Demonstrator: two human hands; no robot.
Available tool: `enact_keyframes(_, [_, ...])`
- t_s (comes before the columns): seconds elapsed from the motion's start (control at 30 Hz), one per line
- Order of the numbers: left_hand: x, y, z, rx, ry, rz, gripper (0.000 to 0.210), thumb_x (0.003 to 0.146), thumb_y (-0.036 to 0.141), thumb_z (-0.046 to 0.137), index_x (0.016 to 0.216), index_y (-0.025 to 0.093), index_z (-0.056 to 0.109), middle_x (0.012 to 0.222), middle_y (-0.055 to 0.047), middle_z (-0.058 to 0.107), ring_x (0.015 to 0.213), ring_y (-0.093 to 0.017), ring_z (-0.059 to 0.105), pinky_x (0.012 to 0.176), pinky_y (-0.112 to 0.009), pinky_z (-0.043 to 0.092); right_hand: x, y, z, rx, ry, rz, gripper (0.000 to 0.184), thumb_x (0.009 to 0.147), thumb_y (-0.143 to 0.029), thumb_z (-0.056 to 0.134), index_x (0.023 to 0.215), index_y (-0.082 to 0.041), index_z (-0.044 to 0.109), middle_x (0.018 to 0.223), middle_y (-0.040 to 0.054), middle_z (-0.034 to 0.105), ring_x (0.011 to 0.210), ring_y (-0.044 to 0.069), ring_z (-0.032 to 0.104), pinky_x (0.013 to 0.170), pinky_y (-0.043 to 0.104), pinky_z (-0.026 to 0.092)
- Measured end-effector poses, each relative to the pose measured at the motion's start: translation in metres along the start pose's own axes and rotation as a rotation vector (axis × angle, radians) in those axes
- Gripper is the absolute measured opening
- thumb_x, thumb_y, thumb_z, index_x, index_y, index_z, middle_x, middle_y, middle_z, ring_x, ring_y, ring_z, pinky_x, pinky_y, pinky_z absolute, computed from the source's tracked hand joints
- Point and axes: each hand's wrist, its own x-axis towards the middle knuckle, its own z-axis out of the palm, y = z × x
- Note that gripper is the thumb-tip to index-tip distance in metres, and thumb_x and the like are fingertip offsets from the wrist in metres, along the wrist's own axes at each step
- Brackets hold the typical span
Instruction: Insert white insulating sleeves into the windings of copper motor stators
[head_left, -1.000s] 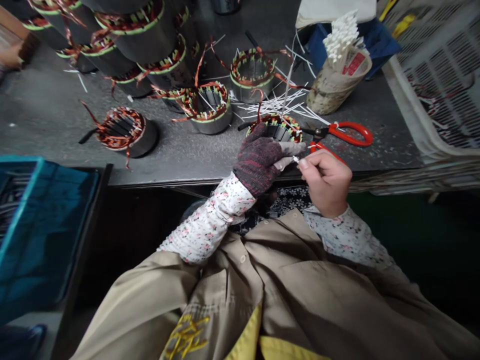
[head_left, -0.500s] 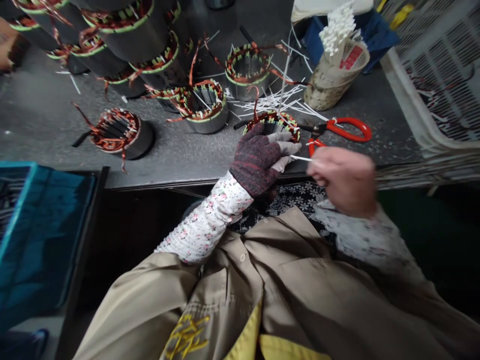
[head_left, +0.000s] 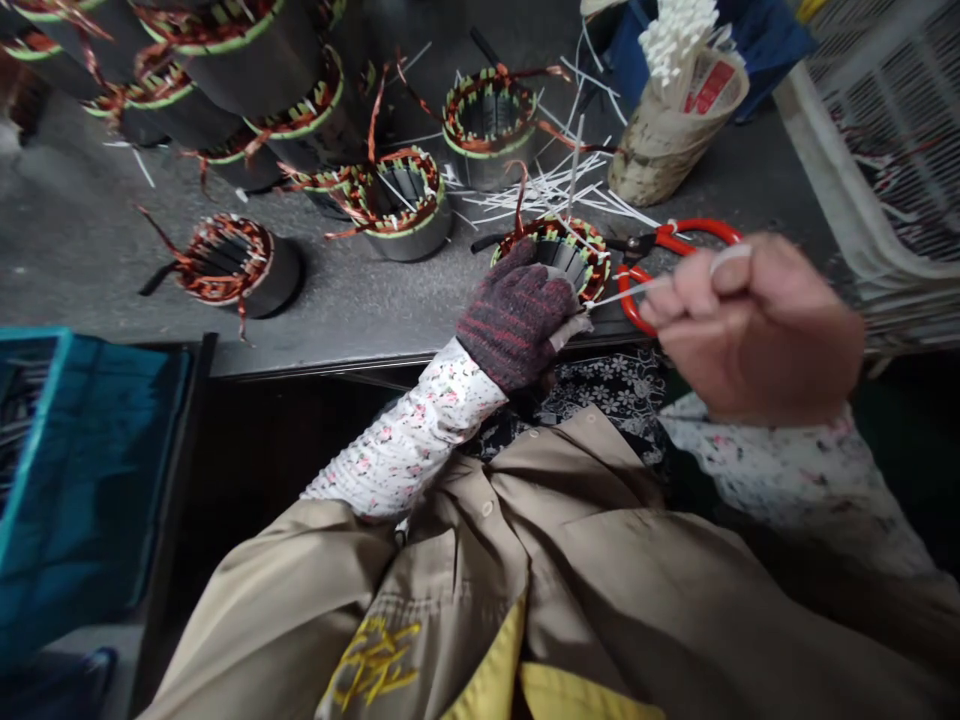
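Head view: right grip (head_left: 757,325) closed on white strip (head_left: 626,293); scissors (head_left: 666,239) partly behind; left grip (head_left: 517,318) unclear.

Stacked stators (head_left: 241,72) fill the bench's (head_left: 360,318) upper left, a lone stator (head_left: 276,282) before them; at centre, the front stator (head_left: 564,256) lies before scattered strips (head_left: 551,200), snips (head_left: 639,245) to its right; behind those, a cup (head_left: 641,160) holds ties (head_left: 679,45), left of the basket (head_left: 834,155); a crate (head_left: 112,430) sits lower left
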Motion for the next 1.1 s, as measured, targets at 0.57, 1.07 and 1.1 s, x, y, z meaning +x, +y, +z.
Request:
enact_keyframes(0.57, [0.009, 0.008, -0.006, 0.249, -0.126, 0.0, 0.043, 0.088, 0.055, 0.077, 0.102, 0.014, 0.076, 0.106, -0.013, 0.075, 0.11, -0.031, 0.069, 0.125, -0.059, 0.038, 0.057, 0.04, -0.106, -1.604, -0.281, 0.109, 0.068, 0.073, -0.012, 0.072, 0.14, -0.013, 0.062, 0.119, 0.0198, 0.07, 0.103, 0.034, 0.067, 0.089, 0.047, 0.051])
enact_keyframes(1.07, [-0.002, -0.029, -0.024, 0.322, -0.144, 0.265, 0.054, 0.096, 0.066, 0.06, 0.102, 0.014, 0.076, 0.088, -0.009, 0.074, 0.094, -0.024, 0.072, 0.122, -0.054, 0.045, 0.054, 0.019, -0.052, -1.347, -0.282, -0.214, 0.037, 0.076, -0.034, 0.079, 0.108, -0.02, 0.066, 0.083, 0.0097, 0.064, 0.089, 0.029, 0.058, 0.086, 0.045, 0.045])
enact_keyframes(1.1, [-0.002, -0.028, -0.023, 0.328, -0.14, 0.26, 0.054, 0.096, 0.066, 0.06, 0.101, 0.014, 0.076, 0.087, -0.009, 0.074, 0.094, -0.024, 0.072, 0.122, -0.054, 0.045, 0.057, 0.017, -0.049, -1.42, -0.292, -0.168, 0.037, 0.076, -0.033, 0.078, 0.109, -0.019, 0.068, 0.079, 0.0087, 0.063, 0.083, 0.028, 0.058, 0.08, 0.043, 0.043])
